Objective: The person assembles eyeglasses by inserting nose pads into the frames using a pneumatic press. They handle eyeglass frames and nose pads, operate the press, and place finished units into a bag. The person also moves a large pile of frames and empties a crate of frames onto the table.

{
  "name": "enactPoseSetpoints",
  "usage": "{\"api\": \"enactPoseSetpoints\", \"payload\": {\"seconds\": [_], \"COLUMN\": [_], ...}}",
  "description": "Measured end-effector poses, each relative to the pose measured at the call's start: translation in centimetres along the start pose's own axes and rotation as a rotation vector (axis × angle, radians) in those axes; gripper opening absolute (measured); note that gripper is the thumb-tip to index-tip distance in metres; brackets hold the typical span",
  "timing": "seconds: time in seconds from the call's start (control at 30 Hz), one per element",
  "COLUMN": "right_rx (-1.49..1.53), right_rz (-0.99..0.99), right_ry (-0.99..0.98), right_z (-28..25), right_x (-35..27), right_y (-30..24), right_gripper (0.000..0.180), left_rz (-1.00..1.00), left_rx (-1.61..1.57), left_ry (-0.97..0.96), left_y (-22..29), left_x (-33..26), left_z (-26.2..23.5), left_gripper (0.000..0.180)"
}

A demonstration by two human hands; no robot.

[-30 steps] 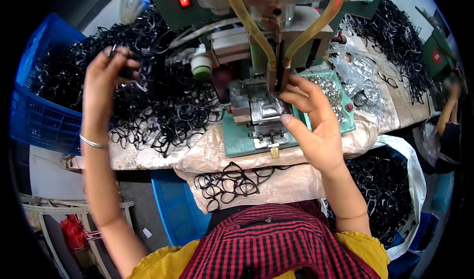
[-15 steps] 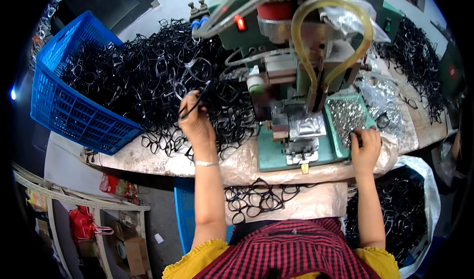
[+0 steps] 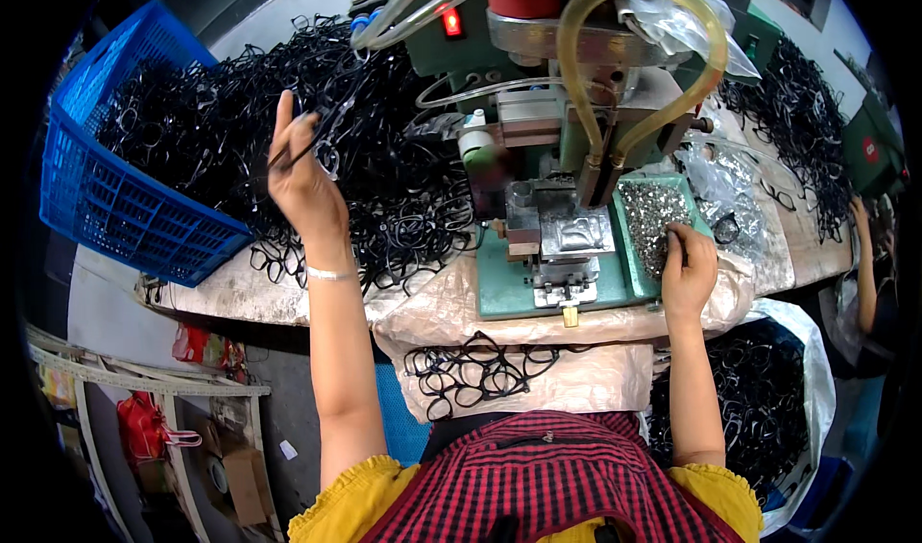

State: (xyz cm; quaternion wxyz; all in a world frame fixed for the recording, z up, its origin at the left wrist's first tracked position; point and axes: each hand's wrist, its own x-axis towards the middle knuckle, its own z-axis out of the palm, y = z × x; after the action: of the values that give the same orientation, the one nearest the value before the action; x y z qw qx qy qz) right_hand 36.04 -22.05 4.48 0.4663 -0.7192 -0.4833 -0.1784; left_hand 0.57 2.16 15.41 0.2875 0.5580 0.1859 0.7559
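Over the heap of black eyeglass frames [image 3: 240, 111], my left hand [image 3: 309, 193] is raised with one finger pointing up. Its other fingers close on a dark eyeglass frame [image 3: 305, 151], partly blurred against the heap. My right hand [image 3: 690, 279] rests at the near right edge of a green tray [image 3: 701, 218] filled with small metal parts [image 3: 653, 218]. The fingers there are pinched together with dark tips; whatever is between them is too small to make out. Between my hands stands a green bench press [image 3: 571, 231] with a shiny metal fixture.
A blue plastic crate [image 3: 144, 207] spills frames at the left. Several frames [image 3: 480, 375] lie on the covered ledge before me. A white-lined sack of frames [image 3: 816, 370] stands at the right, and another heap [image 3: 797, 111] lies beyond. Another person's arm [image 3: 866, 265] shows far right.
My left hand has moved left and farther out over the heap, holding the eyeglass frame. My right hand stays at the tray's edge. The whole view has shifted slightly.
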Motion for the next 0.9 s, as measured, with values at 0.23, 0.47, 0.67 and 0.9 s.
{"api": "enactPoseSetpoints", "payload": {"seconds": [0.23,0.47,0.67,0.9], "right_rx": [0.127,0.361,0.239,-0.073], "right_rz": [0.116,0.378,0.457,-0.316], "right_ry": [-0.012,-0.044,-0.072,-0.31], "right_z": [-0.1,-0.2,-0.8,6.5], "right_x": [-0.8,3.0,1.1,0.3], "right_y": [1.0,0.9,2.0,1.3], "right_gripper": [0.008,0.016,0.015,0.021], "left_rz": [0.274,0.458,0.405,0.365], "left_rx": [0.372,0.31,0.303,0.614], "left_ry": [-0.379,-0.809,-0.93,-0.904], "left_y": [7.4,8.0,8.6,7.9], "left_x": [-16.0,-16.4,-15.2,-18.6], "left_z": [5.6,9.7,9.7,6.4], "left_gripper": [0.026,0.013,0.013,0.022]}}
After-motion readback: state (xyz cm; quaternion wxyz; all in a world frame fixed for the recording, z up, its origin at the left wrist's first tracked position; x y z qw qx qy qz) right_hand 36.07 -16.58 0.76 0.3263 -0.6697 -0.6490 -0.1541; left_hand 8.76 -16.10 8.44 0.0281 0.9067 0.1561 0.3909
